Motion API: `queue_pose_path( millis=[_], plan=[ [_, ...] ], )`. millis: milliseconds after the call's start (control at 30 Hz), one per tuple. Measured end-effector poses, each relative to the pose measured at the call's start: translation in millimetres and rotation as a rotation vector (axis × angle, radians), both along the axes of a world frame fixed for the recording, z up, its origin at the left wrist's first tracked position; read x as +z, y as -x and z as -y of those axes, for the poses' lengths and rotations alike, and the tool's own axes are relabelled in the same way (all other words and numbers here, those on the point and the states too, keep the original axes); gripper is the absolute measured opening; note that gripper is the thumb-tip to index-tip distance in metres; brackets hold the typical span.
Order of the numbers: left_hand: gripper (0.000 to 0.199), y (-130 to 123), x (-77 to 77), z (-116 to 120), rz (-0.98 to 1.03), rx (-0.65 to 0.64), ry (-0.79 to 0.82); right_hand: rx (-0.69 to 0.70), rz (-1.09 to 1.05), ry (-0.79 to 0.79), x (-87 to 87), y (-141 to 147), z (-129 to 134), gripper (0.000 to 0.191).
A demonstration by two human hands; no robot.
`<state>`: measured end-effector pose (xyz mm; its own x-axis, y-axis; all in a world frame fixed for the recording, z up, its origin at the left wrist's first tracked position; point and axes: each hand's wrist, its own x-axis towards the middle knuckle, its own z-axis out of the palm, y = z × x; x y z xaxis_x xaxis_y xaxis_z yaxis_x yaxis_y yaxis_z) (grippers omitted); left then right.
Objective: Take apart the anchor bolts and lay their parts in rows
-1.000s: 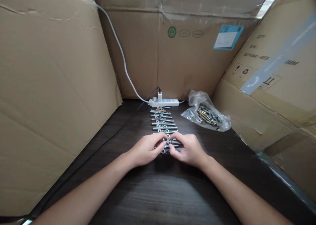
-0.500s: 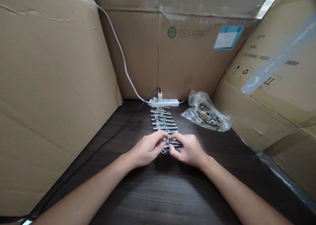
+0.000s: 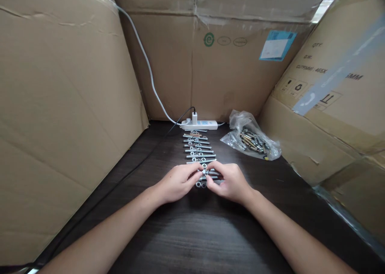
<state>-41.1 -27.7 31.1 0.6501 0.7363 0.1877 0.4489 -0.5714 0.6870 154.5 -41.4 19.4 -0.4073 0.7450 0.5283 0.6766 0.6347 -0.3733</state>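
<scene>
My left hand is closed in a pinch, its thumb and fingertips at a silver hex nut. The nut sits at the end of a metal bolt, which my right hand grips between thumb and curled fingers. Both hands meet just above the near end of a column of bolts laid crosswise, with loose washers and nuts among them. A washer and a ring lie below the fingertips. My fingers partly hide the bolt and the nearest pieces.
A clear plastic bag of bolts lies at the back right. Behind the column stands a white power strip with a plugged-in adapter. A black cable crosses the dark table on the left. Cardboard boxes wall three sides.
My left fingers have shifted slightly at the nut, and the washer above it shows more clearly. My right hand holds the bolt in nearly the same place.
</scene>
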Motion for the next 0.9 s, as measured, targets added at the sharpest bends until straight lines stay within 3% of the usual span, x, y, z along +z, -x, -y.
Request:
queue_pose_path(
  millis=[333, 767, 900],
  plan=[
    [0.018, -0.9, 1.1, 2.4, 0.107, 0.042, 0.004, 0.0, 0.002, -0.004, -0.8, -0.2, -0.4, 0.016],
    [0.025, -0.5, 0.0, -1.2, 0.031, 0.005, -0.022, 0.006, 0.004, -0.011, 0.7, 0.7, 0.5, 0.014],
    [0.02, -1.0, 0.1, 0.1, 0.054, 0.076, -0.034, -0.001, 0.007, -0.008, 0.5, 0.3, 0.0, 0.014]
  ],
)
